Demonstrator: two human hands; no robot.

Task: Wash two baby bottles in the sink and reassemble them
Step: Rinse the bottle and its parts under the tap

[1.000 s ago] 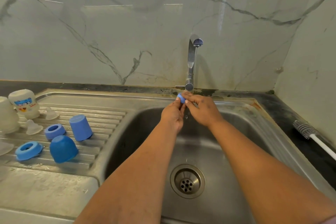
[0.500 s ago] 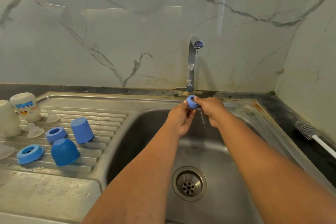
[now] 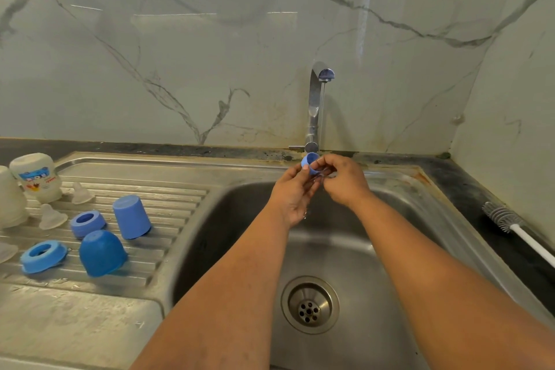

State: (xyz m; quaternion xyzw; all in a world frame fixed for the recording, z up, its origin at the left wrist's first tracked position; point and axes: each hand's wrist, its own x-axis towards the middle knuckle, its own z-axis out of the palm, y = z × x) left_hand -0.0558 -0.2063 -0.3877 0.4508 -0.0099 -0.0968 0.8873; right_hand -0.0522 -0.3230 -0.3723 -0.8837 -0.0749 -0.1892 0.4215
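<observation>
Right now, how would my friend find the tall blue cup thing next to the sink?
Start at the steel sink and look left to the ribbed draining board. Several blue pieces stand there close together. The tall blue cap is the one nearest the basin: upside down, straight-sided and paler, while the dark blue cap in front is rounded and the blue rings are flat with holes.

Two bare forearms enter from the bottom edge of the frame and narrow toward the centre, ending in the left hand (image 3: 292,195) and the right hand (image 3: 345,179). No sleeve covers either arm. The one thumbnail facing the camera is short and pale.
</observation>
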